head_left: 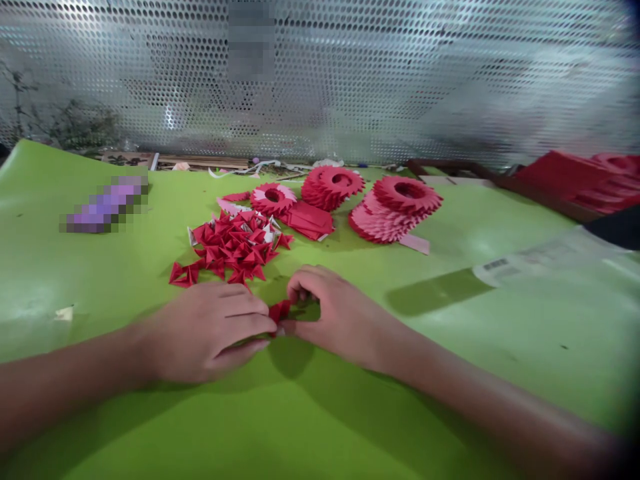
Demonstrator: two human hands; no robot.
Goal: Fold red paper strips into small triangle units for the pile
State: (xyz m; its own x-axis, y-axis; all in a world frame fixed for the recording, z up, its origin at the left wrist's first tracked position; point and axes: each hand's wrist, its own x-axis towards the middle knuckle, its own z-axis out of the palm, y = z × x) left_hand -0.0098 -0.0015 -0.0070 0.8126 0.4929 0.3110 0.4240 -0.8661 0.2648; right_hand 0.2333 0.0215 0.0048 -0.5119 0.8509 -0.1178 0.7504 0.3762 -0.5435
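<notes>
Most of the view is filled by the green table (425,427), cut off at the lower picture edge and bounded along its far side by the perforated screen (360,100). Wide stretches of green are shown in front of the hands and to the right, beside a plastic sleeve (525,263). The far right is edged by a brown tray (545,193), cropped by the picture, its red contents hard to make out.

Both forearms are cut off by the picture edges. By the left hand (210,333), a red piece (279,313) is pinched in the closed fingertips, low in the middle of the view. The right hand (345,320) is curved, thumb and forefinger apart with their tips at the piece; whether it is gripped there cannot be told.

Beyond the hands, two ring stacks (385,217), a pile (227,247) of folded pieces, red papers (309,220) and a small ring (274,198) are grouped. The pile's near edge is partly hidden by the left hand. A purple item (107,207) is blurred by pixels.
</notes>
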